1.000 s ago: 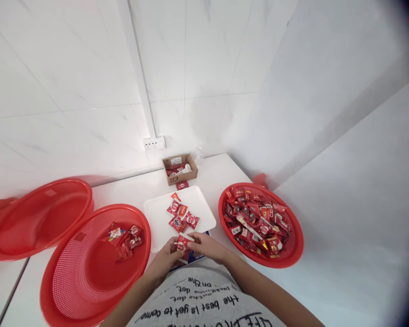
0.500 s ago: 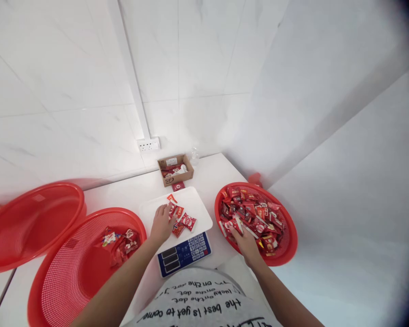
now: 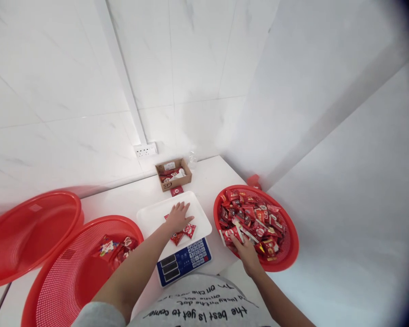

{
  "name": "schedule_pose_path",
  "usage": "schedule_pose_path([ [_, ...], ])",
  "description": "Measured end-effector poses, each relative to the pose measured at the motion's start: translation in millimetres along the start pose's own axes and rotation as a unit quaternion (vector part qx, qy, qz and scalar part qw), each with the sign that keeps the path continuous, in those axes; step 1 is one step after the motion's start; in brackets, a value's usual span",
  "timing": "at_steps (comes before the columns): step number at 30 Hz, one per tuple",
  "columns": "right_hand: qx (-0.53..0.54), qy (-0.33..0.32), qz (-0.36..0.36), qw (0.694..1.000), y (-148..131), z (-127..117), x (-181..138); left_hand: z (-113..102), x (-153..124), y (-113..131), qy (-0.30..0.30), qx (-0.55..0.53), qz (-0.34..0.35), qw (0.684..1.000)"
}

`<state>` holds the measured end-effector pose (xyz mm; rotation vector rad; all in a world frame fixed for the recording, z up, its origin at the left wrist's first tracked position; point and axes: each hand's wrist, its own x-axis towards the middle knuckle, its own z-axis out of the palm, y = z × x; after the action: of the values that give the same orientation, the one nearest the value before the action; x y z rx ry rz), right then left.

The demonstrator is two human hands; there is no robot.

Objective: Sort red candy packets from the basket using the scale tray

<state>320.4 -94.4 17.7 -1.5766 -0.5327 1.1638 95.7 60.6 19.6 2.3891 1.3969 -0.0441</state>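
Note:
My left hand (image 3: 179, 218) lies with fingers apart over several small red snack packets (image 3: 189, 230) on the white pan (image 3: 153, 215) of a digital scale. It partly covers them. The scale's blue keypad panel (image 3: 185, 262) faces me. At the near left rim of the right red basket (image 3: 291, 247), my right hand (image 3: 247, 256) pinches a red-and-white snack packet (image 3: 230, 235) between thumb and fingers. Many similar red packets (image 3: 259, 227) fill that basket.
To the left stands a red mesh basket (image 3: 54, 277) with some packets in it, beside another red basket (image 3: 30, 227). Behind the scale are a small cardboard box (image 3: 174, 184) holding packets, a lone red packet (image 3: 177, 190) and a clear plastic item (image 3: 192, 159). A wall socket (image 3: 145, 150) is above.
My left hand has moved right and forward across the packets on the pan, its fingers spreading. My right hand stays at the basket rim with its packet. The view has shifted slightly.

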Motion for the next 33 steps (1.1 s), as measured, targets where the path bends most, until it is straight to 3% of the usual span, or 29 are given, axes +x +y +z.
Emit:
schedule_pose_path([
  [5,-0.015,0.006,-0.004,1.000,-1,-1,-1,3,-24,9,0.002,0.011,0.145,0.989],
  [9,-0.024,0.001,-0.006,1.000,0,-2,-1,6,-49,3,0.030,0.030,0.192,0.980],
  [15,-0.018,-0.005,-0.008,1.000,1,-2,0,9,-66,-15,0.068,0.049,0.158,0.984],
  [22,-0.018,-0.003,-0.018,1.000,3,-3,1,28,-60,-12,0.127,0.044,0.036,0.990],
  [33,-0.025,-0.002,-0.027,0.999,4,-3,1,20,-33,-24,0.082,0.034,0.066,0.994],
])
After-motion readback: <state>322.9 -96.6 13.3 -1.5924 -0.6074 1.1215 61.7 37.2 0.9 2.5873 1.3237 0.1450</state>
